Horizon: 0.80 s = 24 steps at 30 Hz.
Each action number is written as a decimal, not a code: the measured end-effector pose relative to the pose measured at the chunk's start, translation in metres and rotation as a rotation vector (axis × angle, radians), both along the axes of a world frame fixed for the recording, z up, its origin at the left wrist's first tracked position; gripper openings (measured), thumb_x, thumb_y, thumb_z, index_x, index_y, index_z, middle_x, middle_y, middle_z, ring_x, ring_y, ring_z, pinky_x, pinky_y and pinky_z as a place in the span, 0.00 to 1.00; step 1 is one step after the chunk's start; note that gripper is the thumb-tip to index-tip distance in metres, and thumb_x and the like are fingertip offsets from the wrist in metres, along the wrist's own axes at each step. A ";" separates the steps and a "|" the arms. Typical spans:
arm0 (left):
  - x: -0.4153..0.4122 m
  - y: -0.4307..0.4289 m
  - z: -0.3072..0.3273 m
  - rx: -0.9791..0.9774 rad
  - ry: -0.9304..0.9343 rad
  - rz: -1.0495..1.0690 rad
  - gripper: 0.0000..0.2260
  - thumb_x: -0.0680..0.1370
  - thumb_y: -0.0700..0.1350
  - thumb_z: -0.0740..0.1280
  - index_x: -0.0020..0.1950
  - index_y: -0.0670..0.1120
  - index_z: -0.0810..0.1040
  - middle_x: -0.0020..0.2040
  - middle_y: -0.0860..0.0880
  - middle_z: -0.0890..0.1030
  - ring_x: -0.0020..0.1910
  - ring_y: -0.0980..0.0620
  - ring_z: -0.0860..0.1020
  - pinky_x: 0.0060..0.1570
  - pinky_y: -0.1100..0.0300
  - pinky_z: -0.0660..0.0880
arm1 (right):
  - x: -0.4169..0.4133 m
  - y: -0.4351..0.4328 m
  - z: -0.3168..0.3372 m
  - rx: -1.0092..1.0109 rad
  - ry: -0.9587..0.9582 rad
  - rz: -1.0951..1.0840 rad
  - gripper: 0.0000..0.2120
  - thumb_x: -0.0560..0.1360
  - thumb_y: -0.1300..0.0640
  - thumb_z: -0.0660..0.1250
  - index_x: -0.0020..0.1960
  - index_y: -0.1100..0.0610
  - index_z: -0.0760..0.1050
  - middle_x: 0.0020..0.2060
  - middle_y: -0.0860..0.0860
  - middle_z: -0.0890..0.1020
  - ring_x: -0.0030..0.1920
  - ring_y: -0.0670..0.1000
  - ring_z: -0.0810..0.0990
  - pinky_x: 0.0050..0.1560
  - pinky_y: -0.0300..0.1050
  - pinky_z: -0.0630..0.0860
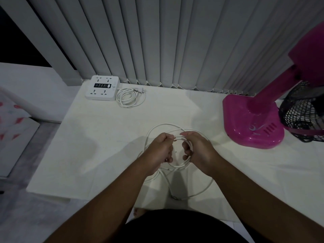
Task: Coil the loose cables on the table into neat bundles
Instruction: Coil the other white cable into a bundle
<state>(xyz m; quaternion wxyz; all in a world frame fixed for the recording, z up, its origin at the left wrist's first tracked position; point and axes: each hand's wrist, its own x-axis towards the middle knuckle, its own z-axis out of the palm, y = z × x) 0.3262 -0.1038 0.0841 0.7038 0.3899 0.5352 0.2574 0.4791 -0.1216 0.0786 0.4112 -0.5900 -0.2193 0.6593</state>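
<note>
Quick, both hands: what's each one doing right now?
Left hand: closed, pinching the white cable near its top.
Right hand: closed, fingers curled through the same cable's loops.

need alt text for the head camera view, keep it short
Two bare hands, left hand and right hand, wind a white cable into loops over a white table. Behind sit a power strip with coiled cord and a pink fan.
</note>
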 end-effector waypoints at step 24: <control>0.004 -0.026 -0.020 -0.165 -0.203 0.489 0.09 0.76 0.34 0.62 0.38 0.43 0.73 0.33 0.48 0.74 0.34 0.51 0.69 0.36 0.58 0.65 | -0.024 0.001 0.002 0.262 -0.462 -0.301 0.12 0.83 0.52 0.57 0.51 0.47 0.79 0.41 0.43 0.80 0.43 0.44 0.77 0.48 0.45 0.77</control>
